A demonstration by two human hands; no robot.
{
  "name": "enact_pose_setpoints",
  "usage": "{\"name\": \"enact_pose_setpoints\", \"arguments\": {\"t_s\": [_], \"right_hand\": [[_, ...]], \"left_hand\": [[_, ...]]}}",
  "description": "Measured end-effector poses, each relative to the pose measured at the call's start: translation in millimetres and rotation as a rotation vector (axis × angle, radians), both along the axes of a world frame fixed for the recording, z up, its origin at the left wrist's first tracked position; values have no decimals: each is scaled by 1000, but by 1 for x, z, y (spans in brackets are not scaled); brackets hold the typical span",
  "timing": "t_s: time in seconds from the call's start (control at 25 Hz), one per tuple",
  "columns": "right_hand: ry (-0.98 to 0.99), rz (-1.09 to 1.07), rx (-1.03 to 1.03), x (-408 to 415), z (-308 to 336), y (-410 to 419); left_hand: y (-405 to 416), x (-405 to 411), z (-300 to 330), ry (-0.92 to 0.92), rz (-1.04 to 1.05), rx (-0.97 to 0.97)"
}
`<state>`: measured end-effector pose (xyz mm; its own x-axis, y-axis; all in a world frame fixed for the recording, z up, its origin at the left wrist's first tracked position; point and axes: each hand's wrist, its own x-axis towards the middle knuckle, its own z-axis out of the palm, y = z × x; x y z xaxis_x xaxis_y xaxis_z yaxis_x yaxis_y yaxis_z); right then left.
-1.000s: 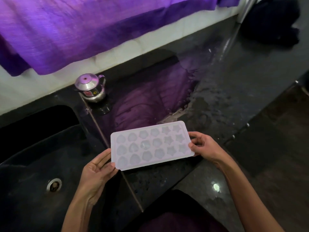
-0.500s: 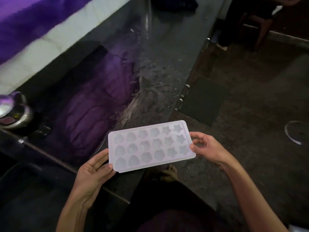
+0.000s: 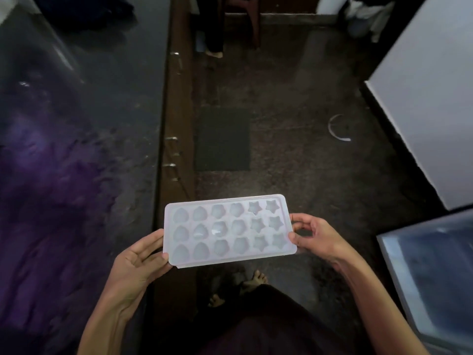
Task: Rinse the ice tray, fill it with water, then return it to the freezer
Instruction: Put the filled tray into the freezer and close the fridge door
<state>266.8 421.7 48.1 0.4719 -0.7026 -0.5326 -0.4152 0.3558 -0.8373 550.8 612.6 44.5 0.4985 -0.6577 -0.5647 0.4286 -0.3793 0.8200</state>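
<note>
— Between both hands, above the floor just off the bench edge: pale translucent plastic ice tray with heart, round and star wells, held about level, long side across the body.

— And the hands?

— Left hand under and against the left short end, fingers fairly straight, thumb laid on the rim. Right hand curled, thumb and fingertips pinching the right short rim. Nothing else held by either.

— Water in it?

— Hard to tell; some glints in the middle wells, most likely filled. If so, heavier than it looks and quick to slop over shallow walls. Thin plastic, probably flexible, likely wet and slippery at the rims.

— Best place for the grip, then?

— Both short ends, as now, flat and steady, no twisting.

— Round about?

— Dark glossy wet bench at left with a purple reflection, dark mat on the floor ahead, white appliance side at right, bare feet below.
</note>
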Motion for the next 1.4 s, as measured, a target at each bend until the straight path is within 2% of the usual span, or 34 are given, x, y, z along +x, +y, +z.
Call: {"name": "enact_pose_setpoints", "arguments": {"t_s": [0.32, 0.8, 1.08, 1.4], "right_hand": [[-15, -385, -12, -95, -3, -7], [53, -890, -31, -225, -15, 13], [143, -1171, -36, -257, -21, 21], [113, -1549, -50, -271, -13, 8]], "left_hand": [[-136, -46, 0, -39, -396, -13], [-292, -194, 2, -43, -947, 7], [-362, -266, 13, -19, -1205, 0], [-439, -347, 17, 33, -1466, 3]]}}
